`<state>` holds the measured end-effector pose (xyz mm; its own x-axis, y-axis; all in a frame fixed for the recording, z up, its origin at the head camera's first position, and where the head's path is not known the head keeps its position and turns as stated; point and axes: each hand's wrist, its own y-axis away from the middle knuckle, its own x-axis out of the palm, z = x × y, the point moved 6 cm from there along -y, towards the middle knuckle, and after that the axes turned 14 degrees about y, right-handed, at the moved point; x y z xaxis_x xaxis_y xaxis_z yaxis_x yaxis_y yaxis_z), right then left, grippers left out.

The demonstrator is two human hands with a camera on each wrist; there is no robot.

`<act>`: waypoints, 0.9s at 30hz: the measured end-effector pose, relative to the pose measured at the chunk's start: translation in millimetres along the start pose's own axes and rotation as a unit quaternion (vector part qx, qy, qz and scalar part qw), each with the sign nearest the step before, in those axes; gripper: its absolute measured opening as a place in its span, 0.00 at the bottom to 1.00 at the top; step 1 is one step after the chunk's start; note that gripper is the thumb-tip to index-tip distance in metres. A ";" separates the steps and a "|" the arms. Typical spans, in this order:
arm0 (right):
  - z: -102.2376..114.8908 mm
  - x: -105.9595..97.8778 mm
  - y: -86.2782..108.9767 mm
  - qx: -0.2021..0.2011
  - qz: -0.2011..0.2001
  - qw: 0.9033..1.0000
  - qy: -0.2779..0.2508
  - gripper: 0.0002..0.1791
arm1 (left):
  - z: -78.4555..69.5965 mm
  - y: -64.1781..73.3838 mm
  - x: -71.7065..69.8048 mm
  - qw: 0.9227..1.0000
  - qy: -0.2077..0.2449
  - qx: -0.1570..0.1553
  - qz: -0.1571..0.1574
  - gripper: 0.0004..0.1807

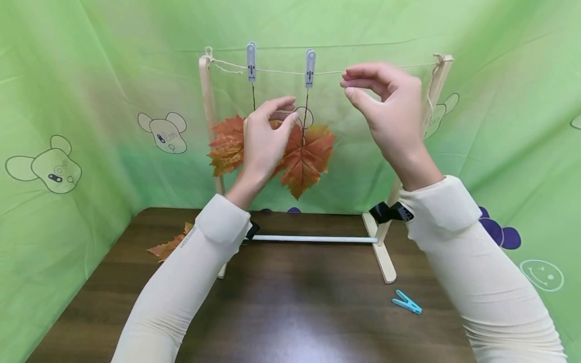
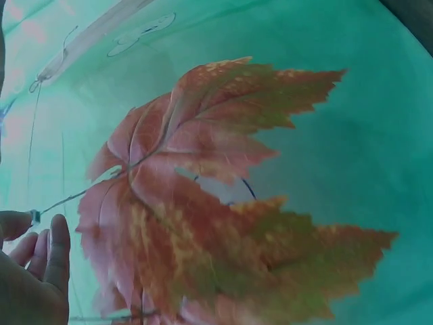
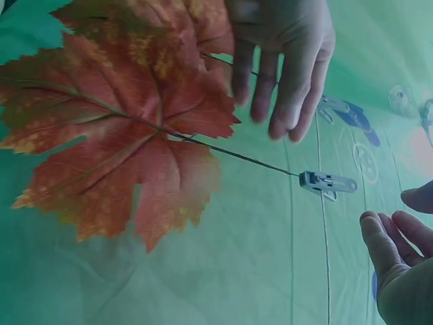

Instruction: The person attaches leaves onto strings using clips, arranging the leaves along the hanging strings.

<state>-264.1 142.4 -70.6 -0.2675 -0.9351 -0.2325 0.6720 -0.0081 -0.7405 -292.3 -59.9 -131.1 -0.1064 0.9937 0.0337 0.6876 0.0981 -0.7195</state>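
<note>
Two orange-red artificial maple leaves hang by their stems from a thin string [image 1: 331,72], each held by a grey clothespin. The right leaf [image 1: 313,157] is under the right clothespin [image 1: 310,68]; the left leaf [image 1: 227,143] hangs under the left clothespin [image 1: 251,63], partly hidden behind my left hand [image 1: 267,138]. That hand, fingers loosely bent and holding nothing, is raised in front of the leaves beside the right stem. To the right of the right clothespin, my right hand [image 1: 392,108] hovers by the string, thumb and fingers apart with nothing between them.
A wooden stand carries the string between its left post [image 1: 207,96] and right post [image 1: 437,91], with a white bar [image 1: 317,239] low down. Another maple leaf [image 1: 169,247] lies on the brown table [image 1: 281,312] at left. A blue clothespin [image 1: 407,302] lies at front right.
</note>
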 end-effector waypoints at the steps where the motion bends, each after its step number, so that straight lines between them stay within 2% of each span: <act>1: -0.8 -1.5 3.8 -0.001 0.004 1.000 0.007 0.12 | -0.8 3.0 -3.4 1.000 -0.002 0.003 0.002 0.15; 9: -15.6 -14.4 37.6 0.001 0.039 0.999 0.000 0.12 | -4.7 26.2 -29.4 1.000 -0.001 0.018 0.020 0.11; 13: -23.3 -21.7 52.5 0.002 0.042 0.999 0.034 0.12 | -4.1 38.8 -41.0 0.999 -0.002 0.024 0.033 0.11; 20: -36.6 -34.0 79.3 0.012 0.052 0.994 0.096 0.13 | 6.9 69.7 -63.3 0.999 -0.027 -0.006 0.047 0.10; 27: -46.5 -43.5 102.1 0.018 0.076 0.987 0.142 0.14 | 21.1 96.2 -81.7 0.994 -0.049 -0.052 0.080 0.11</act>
<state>-215.9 198.7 -165.4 -0.3407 -0.7898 -0.5101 0.7422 0.1070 -0.6616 -232.5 -132.8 -217.7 -0.0558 0.9877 -0.1463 0.7718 -0.0503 -0.6339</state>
